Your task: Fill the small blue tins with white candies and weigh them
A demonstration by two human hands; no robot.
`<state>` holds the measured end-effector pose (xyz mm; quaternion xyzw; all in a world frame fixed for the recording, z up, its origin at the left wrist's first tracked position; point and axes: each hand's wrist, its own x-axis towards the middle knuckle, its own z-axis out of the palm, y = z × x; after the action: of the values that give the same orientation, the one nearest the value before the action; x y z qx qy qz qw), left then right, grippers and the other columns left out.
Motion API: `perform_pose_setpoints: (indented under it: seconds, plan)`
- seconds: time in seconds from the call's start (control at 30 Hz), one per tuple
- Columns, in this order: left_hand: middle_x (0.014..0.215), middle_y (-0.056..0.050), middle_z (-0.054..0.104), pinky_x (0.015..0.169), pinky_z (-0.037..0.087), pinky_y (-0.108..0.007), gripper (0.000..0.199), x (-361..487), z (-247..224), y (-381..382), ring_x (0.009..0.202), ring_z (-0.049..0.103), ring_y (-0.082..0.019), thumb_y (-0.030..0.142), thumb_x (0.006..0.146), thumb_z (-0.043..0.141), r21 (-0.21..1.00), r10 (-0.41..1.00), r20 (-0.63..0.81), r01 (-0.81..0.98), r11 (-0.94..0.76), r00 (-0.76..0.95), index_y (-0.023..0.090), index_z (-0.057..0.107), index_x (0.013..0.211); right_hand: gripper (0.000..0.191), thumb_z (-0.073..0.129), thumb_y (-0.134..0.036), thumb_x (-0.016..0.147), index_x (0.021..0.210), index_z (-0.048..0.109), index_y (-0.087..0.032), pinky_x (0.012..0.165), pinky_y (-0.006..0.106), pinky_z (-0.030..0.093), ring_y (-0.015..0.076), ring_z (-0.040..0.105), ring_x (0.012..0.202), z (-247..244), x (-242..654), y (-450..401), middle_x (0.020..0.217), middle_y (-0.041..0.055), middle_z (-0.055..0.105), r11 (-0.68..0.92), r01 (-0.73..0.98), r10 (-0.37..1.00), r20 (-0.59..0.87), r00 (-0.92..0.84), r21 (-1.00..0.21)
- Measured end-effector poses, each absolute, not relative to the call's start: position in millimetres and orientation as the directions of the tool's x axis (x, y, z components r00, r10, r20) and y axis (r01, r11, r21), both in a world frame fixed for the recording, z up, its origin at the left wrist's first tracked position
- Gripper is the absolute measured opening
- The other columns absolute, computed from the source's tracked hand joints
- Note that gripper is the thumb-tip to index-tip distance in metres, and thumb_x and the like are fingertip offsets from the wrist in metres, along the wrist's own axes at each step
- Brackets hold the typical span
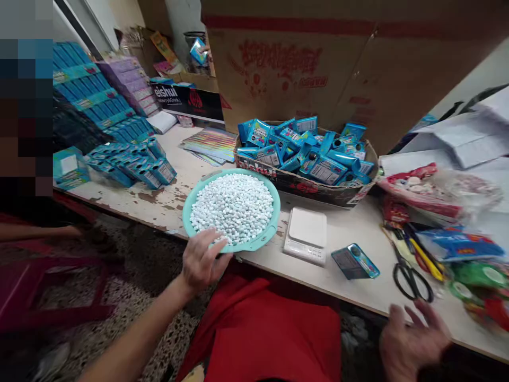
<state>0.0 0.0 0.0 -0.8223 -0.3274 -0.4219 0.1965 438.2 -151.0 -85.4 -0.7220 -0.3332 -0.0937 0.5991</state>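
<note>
A light green plastic bowl sits at the table's front edge, heaped with small white pellet-like pieces. My left hand is at its near left rim, fingers apart and slightly bent over the edge; whether they touch the pieces I cannot tell. Off to the right, my right hand hovers at the table's front edge, blurred, with its fingers spread and nothing in it. Black-handled scissors lie just beyond it. Between the hands are a white digital scale and one small blue box.
Behind the bowl, a cardboard tray holds many blue packets. Blue boxes stand in rows on the left, near stacked cartons. A tall carton rises at the back. Plastic bags clutter the right. Another person's hand shows behind.
</note>
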Motion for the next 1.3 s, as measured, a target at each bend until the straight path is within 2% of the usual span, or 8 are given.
perform_pose_setpoints:
  seconds: [0.13,0.27,0.47,0.6,0.83,1.0,1.13,1.3]
  plan:
    - [0.138,-0.015,0.050,0.107,0.035,-0.048,0.049,33,33,74,0.136,0.037,-0.033,0.045,0.089,0.056,0.007,0.679,0.595,0.842,-0.539,0.430,0.023,0.050,0.132,0.092,0.079,-0.055,0.057,0.132,0.045,-0.015,0.099,0.057,0.045,0.0367,0.050,0.124,-51,429,-90,0.135,0.0185,0.047,-0.051,0.625,0.568,0.493,0.660,-0.779]
    - [0.138,-0.014,0.051,0.099,0.039,-0.048,0.049,51,35,108,0.125,0.046,-0.034,0.051,0.090,0.050,0.031,0.832,0.319,0.872,-0.488,0.454,0.024,0.056,0.130,0.075,0.078,-0.051,0.062,0.124,0.051,-0.017,0.099,0.051,0.046,0.0289,0.059,0.112,-41,409,-62,0.122,0.0143,0.059,-0.092,0.487,0.637,0.325,0.699,-0.869]
    - [0.110,-0.014,0.061,0.080,0.042,-0.042,0.039,57,24,124,0.103,0.054,-0.032,0.050,0.089,0.050,-0.075,0.795,0.387,0.875,-0.478,0.468,0.020,0.067,0.105,0.072,0.080,-0.047,0.060,0.120,0.052,-0.018,0.090,0.043,0.052,0.0240,0.063,0.101,-55,404,-62,0.124,0.0139,0.059,-0.048,0.372,0.545,0.288,0.788,-0.927]
    - [0.091,-0.012,0.062,0.068,0.040,-0.033,0.035,62,27,132,0.091,0.059,-0.027,0.042,0.093,0.042,-0.088,0.776,0.378,0.854,-0.513,0.505,0.018,0.067,0.086,0.066,0.081,-0.050,0.055,0.107,0.060,-0.016,0.084,0.042,0.052,0.0224,0.063,0.088,-66,407,-65,0.099,0.0079,0.066,-0.162,0.313,0.513,0.191,0.837,-0.936]
    - [0.067,-0.002,0.061,0.059,0.033,-0.028,0.019,68,33,150,0.066,0.055,-0.017,0.034,0.080,0.064,0.409,0.881,0.441,0.835,-0.368,0.172,0.019,0.060,0.069,0.054,0.080,-0.051,0.053,0.089,0.059,-0.017,0.069,0.032,0.050,0.0148,0.056,0.067,-34,414,-66,0.077,-0.0013,0.060,-0.132,0.383,0.435,0.294,0.851,-0.914]
    - [0.050,0.006,0.045,0.046,0.027,-0.022,0.028,61,52,161,0.045,0.036,-0.006,0.029,0.084,0.063,0.989,0.979,0.117,0.112,-0.100,-0.166,0.018,0.050,0.061,0.048,0.080,-0.049,0.061,0.094,0.064,-0.018,0.073,0.031,0.050,0.0162,0.061,0.075,12,392,-69,0.087,0.0018,0.065,-0.028,0.499,0.572,0.395,0.719,-0.866]
    - [0.049,0.005,0.042,0.035,0.022,-0.017,0.033,58,76,161,0.037,0.032,-0.003,0.032,0.092,0.051,0.733,0.917,-0.399,-0.600,0.320,0.001,0.018,0.044,0.063,0.043,0.080,-0.048,0.064,0.092,0.066,-0.020,0.069,0.029,0.051,0.0157,0.062,0.071,42,344,-39,0.084,0.0014,0.067,0.049,0.450,0.733,0.338,0.591,-0.892]
    - [0.045,0.007,0.038,0.031,0.020,-0.013,0.033,88,113,145,0.032,0.030,-0.003,0.031,0.091,0.053,0.495,0.909,-0.384,-0.794,0.353,0.165,0.018,0.042,0.063,0.045,0.080,-0.052,0.064,0.095,0.066,-0.021,0.072,0.032,0.052,0.0182,0.064,0.076,60,288,25,0.087,0.0023,0.069,0.142,0.451,0.906,0.299,0.300,-0.881]
